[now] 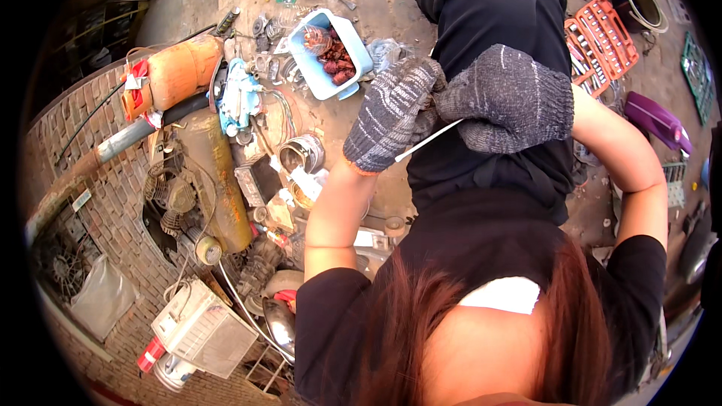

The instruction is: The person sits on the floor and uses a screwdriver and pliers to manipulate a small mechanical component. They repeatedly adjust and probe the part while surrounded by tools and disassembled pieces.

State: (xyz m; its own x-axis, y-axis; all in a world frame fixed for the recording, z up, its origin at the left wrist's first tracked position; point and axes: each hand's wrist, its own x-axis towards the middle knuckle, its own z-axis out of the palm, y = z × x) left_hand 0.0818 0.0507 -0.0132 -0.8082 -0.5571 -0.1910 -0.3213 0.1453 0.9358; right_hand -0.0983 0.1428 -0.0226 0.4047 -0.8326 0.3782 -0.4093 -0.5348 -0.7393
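Note:
Both my hands wear dark grey knitted work gloves and meet in front of my lap. The fingers of my left hand (395,113) curl inward toward the other hand, and what they hold is hidden. My right hand (511,98) is closed, its knuckles turned up. A thin white strip (429,141) sticks out from the right glove's edge and slants down toward my left wrist. Just beyond my left hand stands a light blue plastic basin (353,41), holding reddish-brown lumps (340,68) that may be coiled wire.
An orange cylinder (184,71) and a yellowish one (218,180) lie at left by brick paving. An open tin can (301,154) is nearer. To the right are an orange socket set case (605,41), a dark pot (641,9) and a purple object (654,122).

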